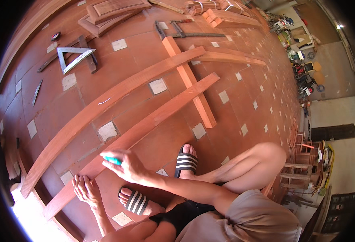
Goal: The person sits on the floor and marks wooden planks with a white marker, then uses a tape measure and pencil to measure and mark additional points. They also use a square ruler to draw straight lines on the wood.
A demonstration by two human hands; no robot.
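My right hand (126,164) is shut on a small teal marker-like tool (113,160) and hovers over a long straight reddish wooden board (161,113) lying diagonally on the tiled floor. The fingers of my left hand (86,189) are spread flat, pressing on the near end of that same board. A long curved wooden board (105,101) lies just beyond it, roughly parallel. A shorter orange board (189,80) crosses under both. My feet in striped black sandals (185,161) rest beside the straight board.
A metal triangle square (74,56) and dark flat bars lie at far left. A metal bar clamp (181,34), another curved piece (230,58), stacked timber (226,18) and carved panels (113,10) sit at the back. Wooden stools (302,169) and clutter stand at right.
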